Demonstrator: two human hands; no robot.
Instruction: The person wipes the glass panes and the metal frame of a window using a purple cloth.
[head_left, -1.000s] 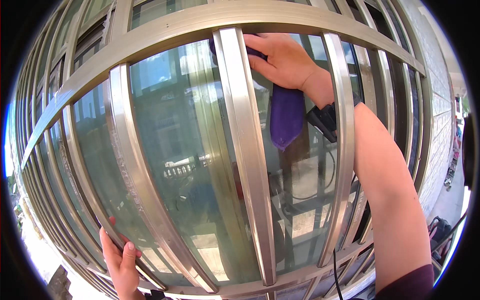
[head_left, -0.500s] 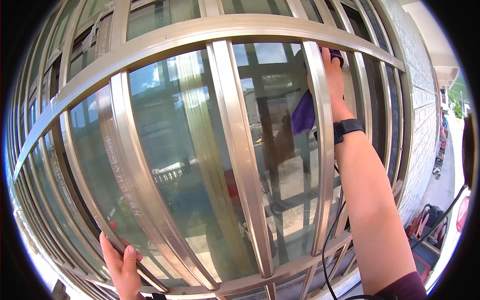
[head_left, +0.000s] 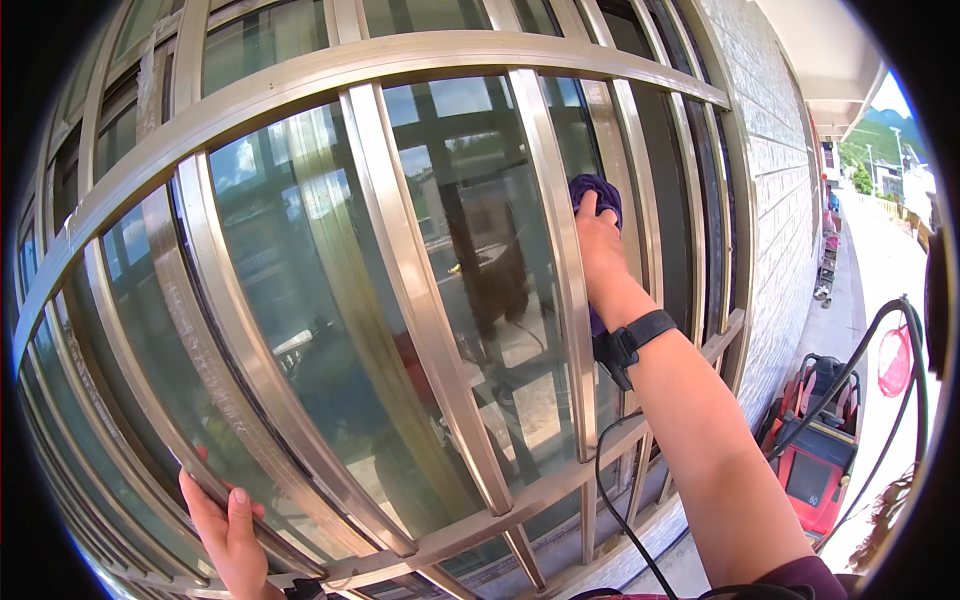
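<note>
A crumpled, soft dark-purple cloth (head_left: 597,184) sits between one and two o'clock, bunched in the right hand (head_left: 604,255); beside it a smooth, straight-edged champagne-coloured metal bar (head_left: 563,270) stands before glossy greenish window glass (head_left: 285,290); between seven and eight o'clock the left hand (head_left: 226,535) curls around a similar slim bar (head_left: 152,400); a rough, pale brick wall (head_left: 768,150) rises at two o'clock, a boxy red-and-black machine (head_left: 815,475) at four, a thin black cable (head_left: 622,520) at five.

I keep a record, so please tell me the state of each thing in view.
left hand: closed around a metal bar
right hand: holding the purple cloth
purple cloth: bunched up
window glass: reflecting the sky
black wristband: worn on the right wrist
red machine: on the ground, power unclear
</note>
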